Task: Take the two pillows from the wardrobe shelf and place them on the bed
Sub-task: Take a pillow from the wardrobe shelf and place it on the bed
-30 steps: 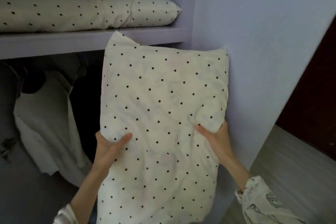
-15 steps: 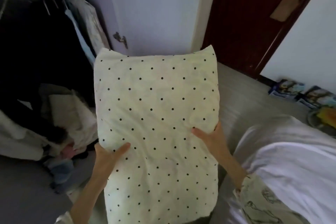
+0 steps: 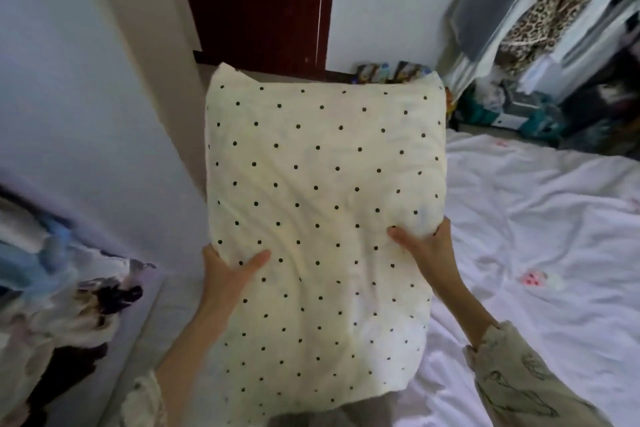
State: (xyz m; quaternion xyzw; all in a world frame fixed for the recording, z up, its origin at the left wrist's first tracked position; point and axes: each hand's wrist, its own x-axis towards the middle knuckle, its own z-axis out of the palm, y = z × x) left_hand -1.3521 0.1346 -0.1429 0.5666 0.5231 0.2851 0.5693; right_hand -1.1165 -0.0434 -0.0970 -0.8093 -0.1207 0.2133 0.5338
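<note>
Here the pillow (image 3: pixel 322 218) is held upright in front of the person, clear of any surface, long axis vertical. It is cream with small black dots. Its lower part hangs down between the forearms, and its upper edge stands before the dark red door (image 3: pixel 256 0).

The left hand (image 3: pixel 227 274) grips the left edge about two thirds of the way down. Its thumb lies flat across the front face, pointing toward the centre. The other fingers are behind the fabric and cannot be seen.

The right hand (image 3: pixel 427 250) grips the right edge slightly higher. Its thumb presses into the front face, and the cloth bunches and puckers around it. The remaining fingers wrap behind the edge, out of sight. Each hand thus pinches the pillow between a front thumb and hidden rear fingers.

The bed (image 3: pixel 540 253), covered with a rumpled white sheet, lies to the right of the pillow and below it. The pillow's right edge overlaps the bed's near side in view. A pale wall (image 3: pixel 69 80) stands to the left. Hanging clothes (image 3: pixel 554 3), one leopard-printed, fill the upper right. A patterned sleeve (image 3: pixel 512 381) covers the right forearm.
</note>
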